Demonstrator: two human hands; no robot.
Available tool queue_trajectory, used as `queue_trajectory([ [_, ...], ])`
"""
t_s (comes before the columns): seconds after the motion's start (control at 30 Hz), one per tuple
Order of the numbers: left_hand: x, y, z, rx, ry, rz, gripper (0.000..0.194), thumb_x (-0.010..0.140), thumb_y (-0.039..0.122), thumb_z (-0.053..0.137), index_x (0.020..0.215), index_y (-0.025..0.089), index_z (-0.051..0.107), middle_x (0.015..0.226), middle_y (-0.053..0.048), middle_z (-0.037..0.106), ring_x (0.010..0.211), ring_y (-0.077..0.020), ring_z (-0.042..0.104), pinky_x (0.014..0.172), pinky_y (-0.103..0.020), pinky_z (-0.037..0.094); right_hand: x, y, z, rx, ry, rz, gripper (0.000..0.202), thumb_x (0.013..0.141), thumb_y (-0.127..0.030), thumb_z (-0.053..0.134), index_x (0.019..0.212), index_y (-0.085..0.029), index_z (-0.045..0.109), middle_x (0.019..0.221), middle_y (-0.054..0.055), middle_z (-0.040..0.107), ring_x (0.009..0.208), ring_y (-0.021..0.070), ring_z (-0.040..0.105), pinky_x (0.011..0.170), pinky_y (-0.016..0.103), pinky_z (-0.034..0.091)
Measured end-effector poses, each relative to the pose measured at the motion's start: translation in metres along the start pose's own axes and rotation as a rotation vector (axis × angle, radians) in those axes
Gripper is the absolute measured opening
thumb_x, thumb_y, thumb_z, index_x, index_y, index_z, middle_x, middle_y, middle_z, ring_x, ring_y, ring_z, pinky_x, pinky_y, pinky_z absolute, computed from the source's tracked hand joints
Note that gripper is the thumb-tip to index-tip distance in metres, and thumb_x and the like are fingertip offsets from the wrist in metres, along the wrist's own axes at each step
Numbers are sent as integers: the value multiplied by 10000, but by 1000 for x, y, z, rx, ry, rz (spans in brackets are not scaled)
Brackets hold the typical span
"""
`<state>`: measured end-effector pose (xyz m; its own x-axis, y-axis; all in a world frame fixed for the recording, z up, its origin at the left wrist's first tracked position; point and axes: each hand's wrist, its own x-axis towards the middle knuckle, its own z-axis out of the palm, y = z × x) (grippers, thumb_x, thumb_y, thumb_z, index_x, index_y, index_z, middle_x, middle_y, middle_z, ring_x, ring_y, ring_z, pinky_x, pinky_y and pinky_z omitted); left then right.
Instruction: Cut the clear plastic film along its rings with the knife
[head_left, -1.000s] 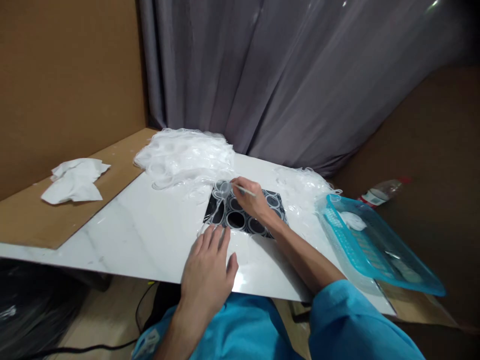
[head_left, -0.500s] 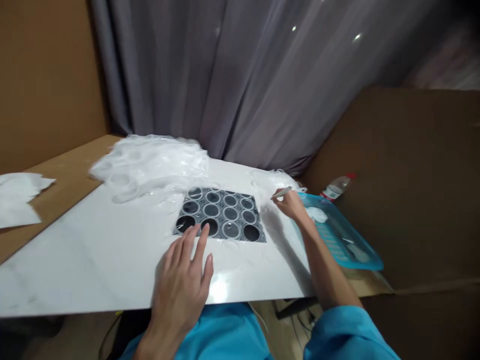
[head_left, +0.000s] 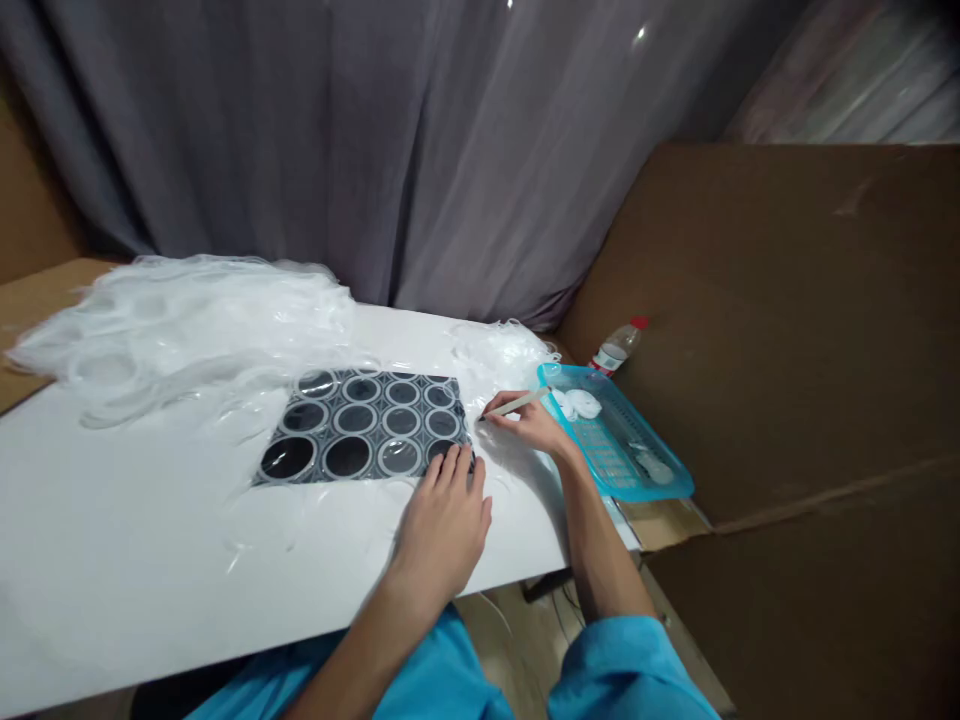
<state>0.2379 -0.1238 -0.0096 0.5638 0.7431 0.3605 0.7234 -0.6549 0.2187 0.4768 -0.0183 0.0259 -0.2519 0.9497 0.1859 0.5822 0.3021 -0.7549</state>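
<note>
A dark patterned sheet [head_left: 384, 449] with rows of pale rings around black discs lies flat on the white table. My left hand [head_left: 444, 525] rests on its lower right corner, fingers stretched out and lying flat. Just right of the sheet, my right hand [head_left: 536, 428] pinches a slim, pale pen-shaped tool [head_left: 519, 402]. The tool's dark tip points down and left, close to the sheet's right edge. Whether the tip touches anything I cannot tell.
A heap of clear plastic offcuts [head_left: 202, 310] covers the back left. Smaller plastic scraps [head_left: 499, 350] lie behind my right hand. At the right stands a blue basket [head_left: 679, 487] holding white pieces [head_left: 581, 403], with a red-capped bottle [head_left: 616, 347] behind it. Cardboard panels flank the table.
The view has turned right. My left hand has slid from the sheet's lower left part to its lower right corner. My right hand has brought the tool lower, nearer the sheet's right edge.
</note>
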Motion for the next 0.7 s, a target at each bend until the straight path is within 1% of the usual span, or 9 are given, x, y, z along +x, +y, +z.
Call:
queue_trajectory([
  [0.1, 8, 9, 14, -30, -34, 27, 552, 1157, 372, 420, 1626, 110, 546, 1708, -210, 504, 1623, -352, 430, 1326, -550, 355, -5, 5, -8, 18, -38, 32, 151, 892, -316, 751, 923, -186, 823, 923, 71, 810, 874, 233, 729, 827, 347, 580],
  [0.23, 10, 12, 25, -54, -28, 19, 552, 1165, 395, 392, 1633, 147, 546, 1732, -182, 479, 1656, -361, 368, 1332, -595, 342, -8, 4, -7, 70, -88, 31, 105, 876, -257, 739, 918, -186, 805, 971, 82, 819, 904, 227, 735, 852, 348, 582],
  [0.43, 9, 12, 31, -58, -9, 31, 554, 1163, 366, 378, 1631, 115, 534, 1726, -211, 473, 1662, -362, 356, 1321, -579, 368, -7, 1, 0, 47, -140, 26, 126, 868, -258, 743, 939, -168, 796, 951, 54, 817, 861, 204, 721, 811, 307, 556],
  [0.6, 7, 11, 33, -73, 1, 46, 570, 1158, 367, 379, 1668, 140, 488, 1738, -191, 463, 1663, -367, 348, 1316, -590, 372, -6, 6, 2, 60, -138, 17, 106, 858, -248, 745, 917, -169, 783, 933, 42, 813, 845, 197, 714, 805, 301, 545],
  [0.7, 6, 10, 34, -76, -3, 44, 567, 1156, 372, 376, 1664, 150, 499, 1740, -185, 462, 1665, -368, 343, 1317, -591, 369, -6, 7, 3, 77, -123, 17, 105, 852, -245, 746, 918, -174, 785, 929, 43, 812, 832, 197, 713, 794, 302, 544],
])
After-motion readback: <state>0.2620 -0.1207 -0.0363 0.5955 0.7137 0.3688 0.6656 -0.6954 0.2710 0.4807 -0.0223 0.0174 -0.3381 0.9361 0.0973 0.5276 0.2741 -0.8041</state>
